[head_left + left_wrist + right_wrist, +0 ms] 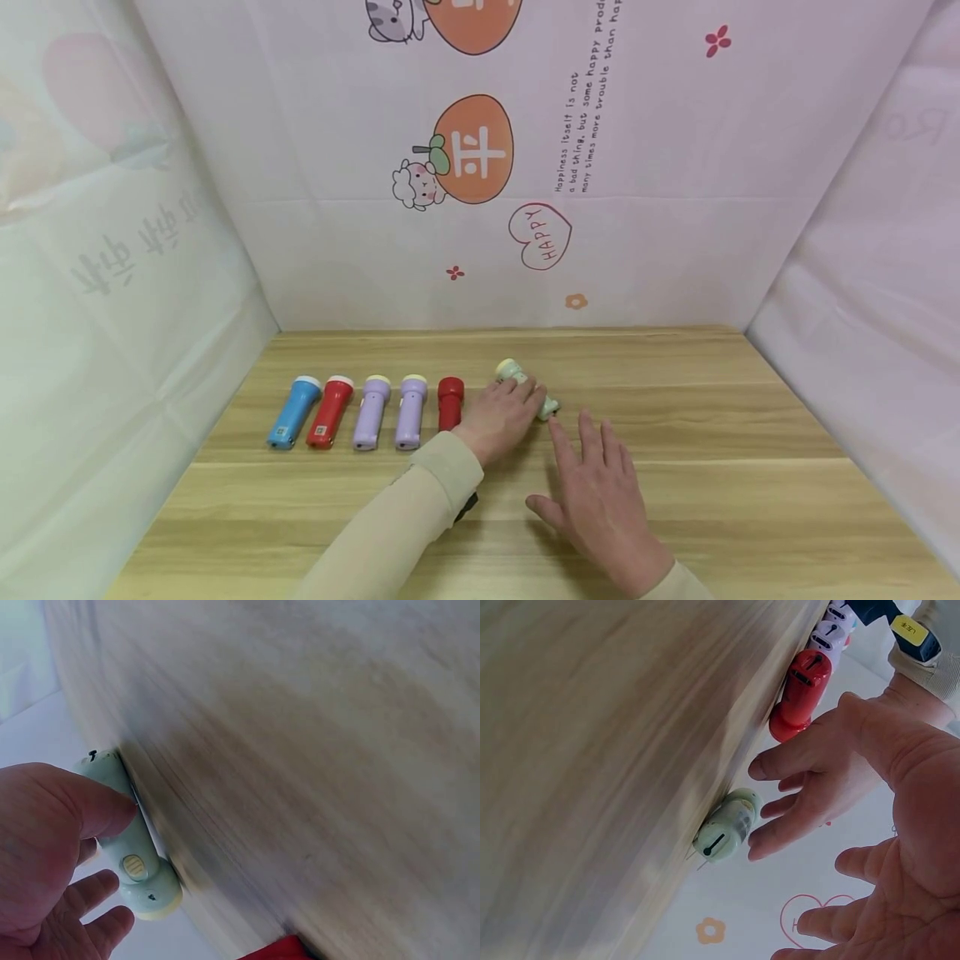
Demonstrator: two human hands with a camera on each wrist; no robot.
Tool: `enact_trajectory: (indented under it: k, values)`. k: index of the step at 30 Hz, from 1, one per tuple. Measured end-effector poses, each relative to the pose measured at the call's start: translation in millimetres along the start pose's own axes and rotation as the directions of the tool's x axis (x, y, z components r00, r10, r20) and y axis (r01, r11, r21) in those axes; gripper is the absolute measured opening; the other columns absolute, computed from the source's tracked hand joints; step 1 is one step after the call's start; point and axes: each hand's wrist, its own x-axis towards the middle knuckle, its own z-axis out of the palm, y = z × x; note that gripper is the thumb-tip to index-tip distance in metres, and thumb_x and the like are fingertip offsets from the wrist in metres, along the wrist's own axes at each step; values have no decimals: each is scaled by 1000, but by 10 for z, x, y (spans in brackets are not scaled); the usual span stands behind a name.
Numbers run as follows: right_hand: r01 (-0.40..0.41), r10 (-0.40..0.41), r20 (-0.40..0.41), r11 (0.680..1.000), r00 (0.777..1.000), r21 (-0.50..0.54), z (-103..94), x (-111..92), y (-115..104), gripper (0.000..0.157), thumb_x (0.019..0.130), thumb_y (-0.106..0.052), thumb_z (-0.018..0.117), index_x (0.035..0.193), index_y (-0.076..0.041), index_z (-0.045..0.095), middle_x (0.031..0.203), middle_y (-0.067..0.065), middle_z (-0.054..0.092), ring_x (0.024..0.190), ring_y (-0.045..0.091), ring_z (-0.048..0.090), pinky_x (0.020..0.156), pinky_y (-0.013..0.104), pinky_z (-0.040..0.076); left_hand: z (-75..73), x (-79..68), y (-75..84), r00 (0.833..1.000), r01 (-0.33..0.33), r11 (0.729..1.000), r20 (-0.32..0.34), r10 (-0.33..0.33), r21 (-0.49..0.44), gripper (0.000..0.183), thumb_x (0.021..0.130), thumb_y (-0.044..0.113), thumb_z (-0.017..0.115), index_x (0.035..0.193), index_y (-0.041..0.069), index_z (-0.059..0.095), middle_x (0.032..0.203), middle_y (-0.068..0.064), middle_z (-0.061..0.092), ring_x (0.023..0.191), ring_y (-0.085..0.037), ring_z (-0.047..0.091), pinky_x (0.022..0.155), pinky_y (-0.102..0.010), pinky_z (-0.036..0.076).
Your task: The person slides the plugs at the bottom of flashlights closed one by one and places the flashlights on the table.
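Observation:
A pale green flashlight with a cream head lies aslant on the table. Over its middle is my left hand, partly covering it in the head view. In the left wrist view the thumb crosses in front of the flashlight and the other fingers are spread loosely; whether they touch it is unclear. From the right wrist view, the left fingers appear beside the green flashlight, not wrapped round it. My right hand holds nothing, its fingers extended near the flashlight's tail end.
Left of the hands lie a dark red flashlight, two lilac flashlights, a red flashlight and a blue flashlight in a row. White printed cloth hangs behind the wooden table and at both sides.

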Motion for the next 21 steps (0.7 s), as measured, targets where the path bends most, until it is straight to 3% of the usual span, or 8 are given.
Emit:
enact_trajectory:
  k: [21]
  values:
    - [-7,7,33,1000,999,-1,-35,-7,-15,101,79,-63,82,156,-9,45,157,35,39,142,60,38,109,71,39,16,37,23,999,20,1000,-47,-19,23,52,107,24,59,158,21,46,140,-5,60,131,-22,59,112,-37,48]
